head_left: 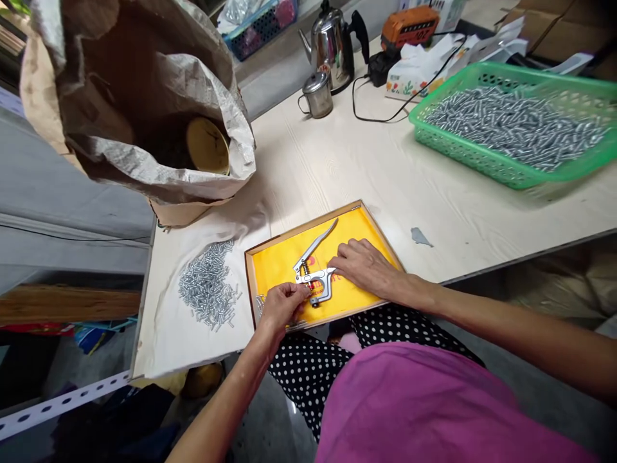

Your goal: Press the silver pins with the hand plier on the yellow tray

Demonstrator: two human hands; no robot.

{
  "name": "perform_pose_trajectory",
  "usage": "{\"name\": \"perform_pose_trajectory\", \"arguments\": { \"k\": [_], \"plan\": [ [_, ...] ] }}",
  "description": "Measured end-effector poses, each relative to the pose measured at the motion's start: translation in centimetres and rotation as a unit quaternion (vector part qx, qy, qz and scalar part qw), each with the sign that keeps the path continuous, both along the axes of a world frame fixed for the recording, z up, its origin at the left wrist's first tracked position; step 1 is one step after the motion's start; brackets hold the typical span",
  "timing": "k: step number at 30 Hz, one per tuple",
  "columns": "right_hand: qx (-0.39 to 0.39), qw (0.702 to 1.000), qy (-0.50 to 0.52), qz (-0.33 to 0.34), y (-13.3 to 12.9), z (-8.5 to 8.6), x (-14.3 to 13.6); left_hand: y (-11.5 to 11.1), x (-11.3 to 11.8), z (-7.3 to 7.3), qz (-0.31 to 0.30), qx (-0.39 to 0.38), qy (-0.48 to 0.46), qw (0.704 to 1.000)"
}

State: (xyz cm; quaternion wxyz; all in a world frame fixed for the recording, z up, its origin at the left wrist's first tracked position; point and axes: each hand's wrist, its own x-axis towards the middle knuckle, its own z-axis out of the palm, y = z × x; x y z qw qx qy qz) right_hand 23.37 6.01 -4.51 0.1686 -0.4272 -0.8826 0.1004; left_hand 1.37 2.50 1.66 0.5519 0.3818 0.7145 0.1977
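Note:
A pair of silver snap-fastener pliers (326,286) lies over a shallow box (249,273) lined in yellow. One handle slants up and away, and a coil spring shows near the pivot. My right hand (369,267) is closed on the end of the other handle, its fingertips partly hidden. At the jaws, my left hand (281,305) pinches thumb against fingers. Whatever sits in that pinch is too small to make out. A few small metal pieces (261,303) lie in the box's left corner beside my left hand.
Left of the box, a heap of small silver metal pieces (207,283) lies on pale sheeting. Behind it stands a large open paper sack (202,83). A green basket (463,145) of silver pieces sits at right. A kettle (332,45) and metal cup (318,96) stand behind.

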Motion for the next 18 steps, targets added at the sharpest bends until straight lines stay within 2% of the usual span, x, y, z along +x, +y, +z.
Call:
{"name": "perform_pose_trajectory", "arguments": {
  "k": [6, 14, 18],
  "plan": [
    [-0.004, 1.0, -0.004, -0.002, -0.1, 0.0, 0.0, 0.2, -0.1, 0.2, -0.017, -0.028, 0.006, 0.999],
    [0.0, 1.0, -0.007, -0.001, -0.1, 0.2, -0.1, -0.4, 0.7, 0.0, 0.016, -0.025, 0.012, 0.999],
    [0.0, 1.0, -0.011, -0.004, -0.1, 0.3, -0.1, -0.3, 0.9, 0.2, 0.009, -0.035, 0.025, 0.999]
  ]
}}
